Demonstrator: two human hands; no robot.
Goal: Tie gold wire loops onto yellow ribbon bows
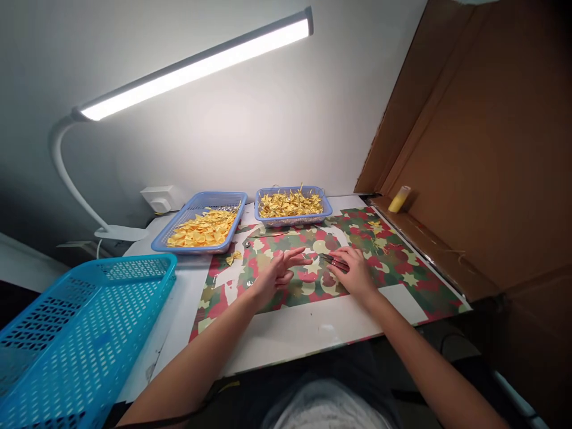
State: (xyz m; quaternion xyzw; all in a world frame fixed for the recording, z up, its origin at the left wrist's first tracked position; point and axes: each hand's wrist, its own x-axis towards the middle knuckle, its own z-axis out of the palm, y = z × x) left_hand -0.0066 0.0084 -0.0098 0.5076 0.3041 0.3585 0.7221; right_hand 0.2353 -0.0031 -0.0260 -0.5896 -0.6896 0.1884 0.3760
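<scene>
Site type: small workshop station for handwork on small parts. Indicators: a counter (172, 295) covered by a patterned sheet (431, 286); a bar lamp (196, 68) lit above it; two mesh trays, left (190, 214) and right (294, 221), filled with yellow pieces (203, 230); a blue basket (154, 261) alongside; a red-gripped hand tool (336, 263). A cardboard panel (487, 143) bounds the right side.
</scene>
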